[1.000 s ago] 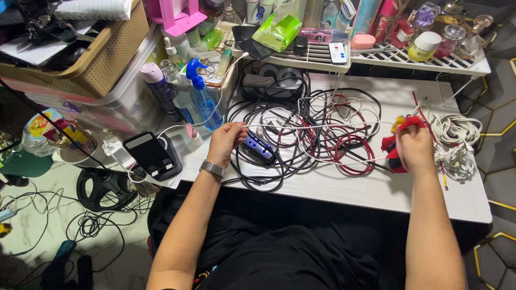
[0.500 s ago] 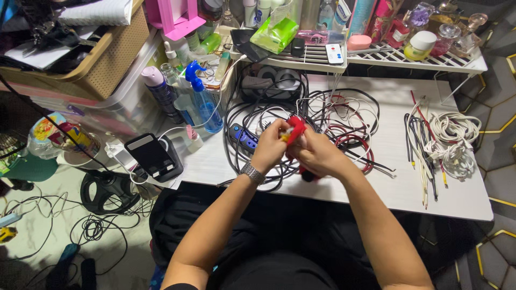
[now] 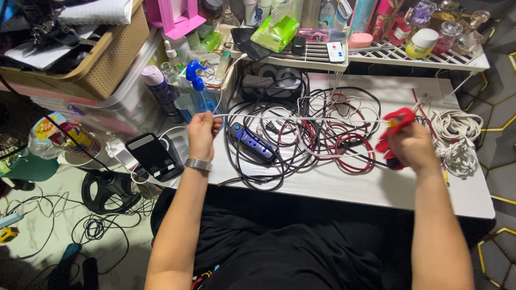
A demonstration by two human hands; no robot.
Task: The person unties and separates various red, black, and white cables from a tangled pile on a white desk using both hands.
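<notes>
White laminate tabletop [image 3: 344, 185]: bare strip along front edge, black-and-red cable tangle [image 3: 306, 134] mid-table. Thin white cable [image 3: 301, 118] stretched taut above it. Left hand [image 3: 202, 133] fisted on one end past left edge; right hand [image 3: 411, 146] clenched round red plastic tool [image 3: 395, 122].

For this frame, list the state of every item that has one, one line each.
Left hand: closed on one end of the white cable.
Right hand: closed on the red tool.
White cable: stretched taut between the hands, above the table.
Red tool: held, cable running into it.
Black and red cables: tangled on the table.
White cable bundles: coiled, lying at right.
</notes>
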